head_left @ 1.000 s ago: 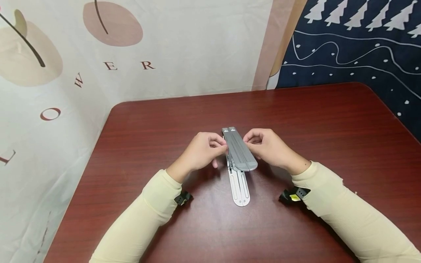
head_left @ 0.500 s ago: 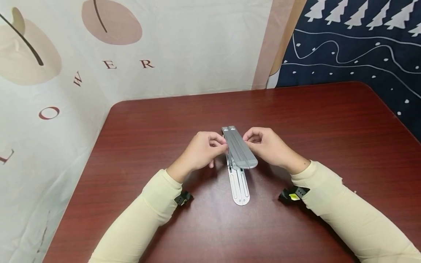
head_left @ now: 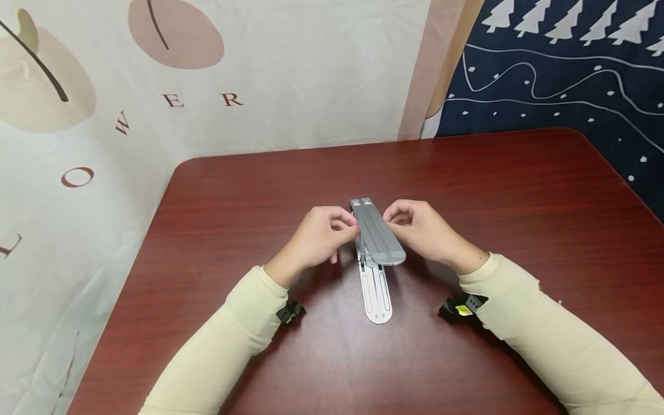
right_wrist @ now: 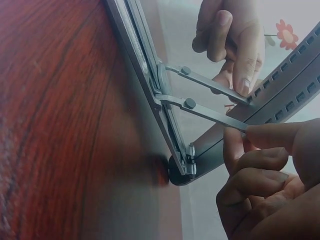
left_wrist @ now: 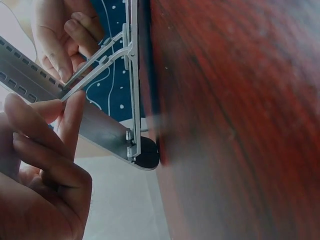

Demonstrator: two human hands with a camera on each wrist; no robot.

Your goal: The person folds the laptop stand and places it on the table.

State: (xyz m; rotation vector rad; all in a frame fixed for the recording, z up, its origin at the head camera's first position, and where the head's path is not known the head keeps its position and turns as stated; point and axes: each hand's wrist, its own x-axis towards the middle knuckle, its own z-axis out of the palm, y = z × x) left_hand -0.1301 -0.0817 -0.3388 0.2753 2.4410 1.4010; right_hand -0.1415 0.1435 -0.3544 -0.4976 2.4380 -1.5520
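A grey metal folding laptop stand (head_left: 381,239) stands on the table, its bars still side by side and its upper part raised at a slant over the flat base (head_left: 377,297). The left hand (head_left: 324,236) pinches the end of one thin support arm (left_wrist: 82,86) between thumb and finger, by the slotted underside. On the other side the right hand (head_left: 422,230) pinches the matching support arm (right_wrist: 220,116) in the same way. Rows of slots (right_wrist: 290,65) run along the upper part in the right wrist view. The hinge (left_wrist: 131,145) joins both parts at the far end.
A dark red wooden table (head_left: 249,190) lies under the stand. Behind it hang a pale printed cloth (head_left: 311,69) and a navy cloth (head_left: 544,80) with white trees. Black wrist cameras (head_left: 291,312) are strapped over both cream sleeves.
Very little differs. A lower finger of the left hand has drawn in slightly, and the free end of the upper part sits a touch higher. Both hands keep their place on the stand.
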